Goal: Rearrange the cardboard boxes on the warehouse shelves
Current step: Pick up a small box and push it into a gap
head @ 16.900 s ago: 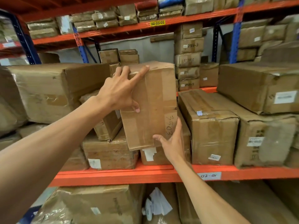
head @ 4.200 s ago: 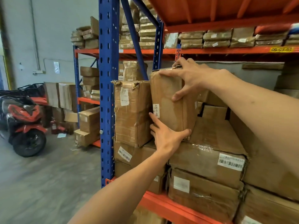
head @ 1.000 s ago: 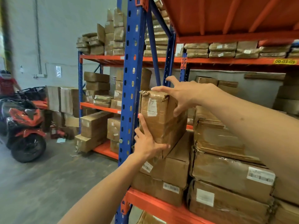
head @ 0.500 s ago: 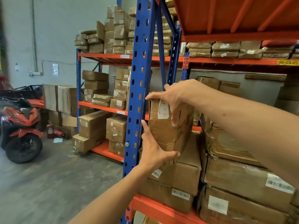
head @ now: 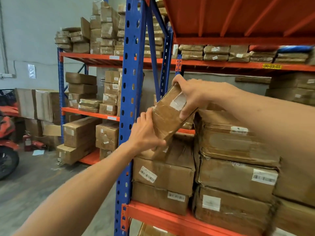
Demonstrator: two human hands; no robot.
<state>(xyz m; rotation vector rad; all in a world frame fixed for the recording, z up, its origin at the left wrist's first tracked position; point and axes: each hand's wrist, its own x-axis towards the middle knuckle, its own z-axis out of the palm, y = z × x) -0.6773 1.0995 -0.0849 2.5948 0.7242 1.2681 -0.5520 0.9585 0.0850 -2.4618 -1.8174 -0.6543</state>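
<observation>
A taped brown cardboard box (head: 167, 117) with a white label is tilted, its top leaning right, over a stack of two boxes (head: 163, 174) at the left end of the orange shelf (head: 170, 218). My left hand (head: 146, 133) grips its lower left edge. My right hand (head: 190, 94) clasps its upper end, fingers over the label. To its right stands a taller stack of taped boxes (head: 235, 167).
A blue upright post (head: 129, 99) rises just left of the held box. Beyond it another rack (head: 95, 113) holds several boxes. An orange deck (head: 238, 17) hangs overhead. A red motorbike (head: 6, 143) and a fire extinguisher (head: 27, 140) stand on the floor at left.
The box stood upright on the stack half a second ago; now it is tilted to the right, with both hands still on it. The view has shifted slightly right.
</observation>
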